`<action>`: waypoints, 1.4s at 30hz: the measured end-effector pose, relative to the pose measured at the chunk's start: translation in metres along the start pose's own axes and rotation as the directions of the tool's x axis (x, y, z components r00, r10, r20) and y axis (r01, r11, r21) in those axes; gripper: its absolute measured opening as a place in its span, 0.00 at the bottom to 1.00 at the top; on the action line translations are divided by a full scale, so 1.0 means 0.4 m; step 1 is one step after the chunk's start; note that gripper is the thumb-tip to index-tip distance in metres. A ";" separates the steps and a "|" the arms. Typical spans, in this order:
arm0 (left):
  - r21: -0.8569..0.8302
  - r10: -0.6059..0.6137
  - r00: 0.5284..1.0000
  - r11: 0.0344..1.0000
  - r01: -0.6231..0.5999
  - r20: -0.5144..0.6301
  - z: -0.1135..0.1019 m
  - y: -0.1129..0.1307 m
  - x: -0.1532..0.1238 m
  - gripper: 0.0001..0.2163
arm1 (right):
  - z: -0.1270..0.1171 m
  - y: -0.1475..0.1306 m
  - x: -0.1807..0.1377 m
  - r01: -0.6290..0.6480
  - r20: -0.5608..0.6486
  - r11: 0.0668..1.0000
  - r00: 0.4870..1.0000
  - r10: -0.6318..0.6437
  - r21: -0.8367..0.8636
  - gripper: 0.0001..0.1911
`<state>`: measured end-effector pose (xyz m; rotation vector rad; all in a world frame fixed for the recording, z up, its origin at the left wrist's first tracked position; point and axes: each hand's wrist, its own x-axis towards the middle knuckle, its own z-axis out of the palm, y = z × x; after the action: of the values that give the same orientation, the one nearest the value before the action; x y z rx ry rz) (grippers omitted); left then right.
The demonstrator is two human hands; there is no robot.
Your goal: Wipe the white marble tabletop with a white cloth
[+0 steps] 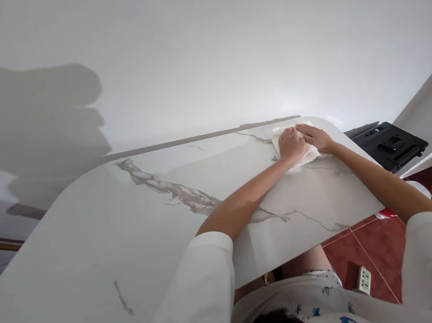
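A white paper towel (303, 161) with a wavy edge lies flat on the marble-patterned table top (136, 231), close to its far right corner. My left hand (291, 144) presses down on the middle of the paper towel, its fingers bent and closed against it. Beside it, my right hand (318, 139) rests over the towel's right part with fingers stretched out and lying flat, their tips close to my left hand. Part of the towel is hidden under both hands.
A white wall (196, 48) runs along the table's far edge. Right of the table stands a black case (392, 144). Below, a power strip (363, 280) lies on the red tiled floor (376, 253). My body is close to the table's near edge.
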<state>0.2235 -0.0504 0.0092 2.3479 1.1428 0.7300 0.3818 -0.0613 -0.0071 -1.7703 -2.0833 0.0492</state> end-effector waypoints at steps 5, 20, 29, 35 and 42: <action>0.011 0.042 0.998 0.999 -0.041 -0.047 0.006 -0.073 0.116 0.18 | 0.026 0.037 0.114 -0.026 -0.018 0.999 0.999 0.027 0.020 0.26; 0.141 0.070 0.997 0.988 -0.064 -0.037 0.015 -0.104 0.160 0.16 | 0.038 0.028 0.174 -0.109 0.025 0.994 0.994 0.108 0.018 0.28; 0.097 0.018 0.999 0.995 -0.022 0.035 -0.012 -0.026 -0.025 0.21 | 0.016 -0.044 -0.008 -0.033 0.045 0.999 0.998 0.032 0.007 0.28; 0.029 -0.069 0.986 0.997 0.066 0.151 -0.032 0.052 -0.211 0.27 | -0.015 -0.122 -0.195 0.091 0.058 0.996 0.994 -0.092 0.018 0.27; -0.201 -0.100 0.973 0.969 0.143 0.209 -0.018 0.143 -0.398 0.30 | -0.069 -0.197 -0.412 0.156 0.057 0.986 0.986 -0.159 0.059 0.27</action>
<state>0.1692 -0.2108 0.0049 2.0968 1.0551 0.5346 0.3356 -0.2402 -0.0056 -1.5860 -2.2371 0.1165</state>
